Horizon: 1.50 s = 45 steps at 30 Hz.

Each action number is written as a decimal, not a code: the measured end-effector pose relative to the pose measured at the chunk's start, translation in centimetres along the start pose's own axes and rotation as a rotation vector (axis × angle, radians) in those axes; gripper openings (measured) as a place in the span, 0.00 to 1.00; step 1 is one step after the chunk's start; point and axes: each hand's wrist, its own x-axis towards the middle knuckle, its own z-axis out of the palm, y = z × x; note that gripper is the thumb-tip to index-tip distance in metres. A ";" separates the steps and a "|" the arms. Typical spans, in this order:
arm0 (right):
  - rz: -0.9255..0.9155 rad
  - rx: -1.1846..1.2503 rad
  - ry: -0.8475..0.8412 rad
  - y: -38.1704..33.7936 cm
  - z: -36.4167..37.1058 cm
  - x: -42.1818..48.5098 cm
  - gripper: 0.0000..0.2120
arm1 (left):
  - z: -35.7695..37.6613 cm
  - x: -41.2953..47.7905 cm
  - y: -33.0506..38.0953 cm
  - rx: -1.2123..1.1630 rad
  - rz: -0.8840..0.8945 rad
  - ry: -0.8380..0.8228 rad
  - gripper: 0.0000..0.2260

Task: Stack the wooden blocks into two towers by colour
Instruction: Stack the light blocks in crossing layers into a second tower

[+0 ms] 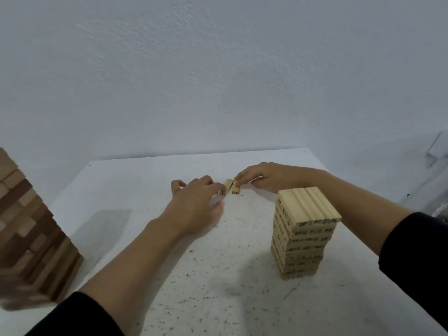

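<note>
At the far side of the counter [169,275] my right hand [264,177] pinches a pale block [236,187] between thumb and fingers, I judge to carry it to the pale tower [305,229] by my right forearm. My left hand [194,207] curls at a second pale block [228,184] just beside it; whether it grips, I cannot tell. The brown tower [31,226] stands well apart, keeping the colours separate.
</note>
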 end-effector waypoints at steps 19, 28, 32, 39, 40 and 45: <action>0.035 0.340 0.195 -6.0 -4.6 -6.3 0.11 | -1.2 -3.3 -0.2 -0.084 0.047 -0.087 0.18; 0.062 0.108 0.175 -12.9 -6.6 -8.5 0.10 | -8.4 -5.0 -1.0 -0.258 -0.039 0.156 0.07; 0.095 -0.014 0.197 -16.9 -4.9 -8.7 0.10 | -11.4 -6.6 -0.6 -0.279 -0.111 0.185 0.06; 0.276 -0.030 0.364 -19.7 2.5 -6.3 0.16 | -10.4 -8.0 -2.5 -0.233 -0.209 0.047 0.06; 0.305 -0.001 0.406 -19.3 3.6 -5.8 0.17 | -9.7 -7.8 -2.8 -0.229 -0.209 0.027 0.05; 0.495 0.086 0.499 -16.5 7.7 -3.2 0.20 | -5.6 -6.7 -3.2 -0.093 -0.175 -0.117 0.18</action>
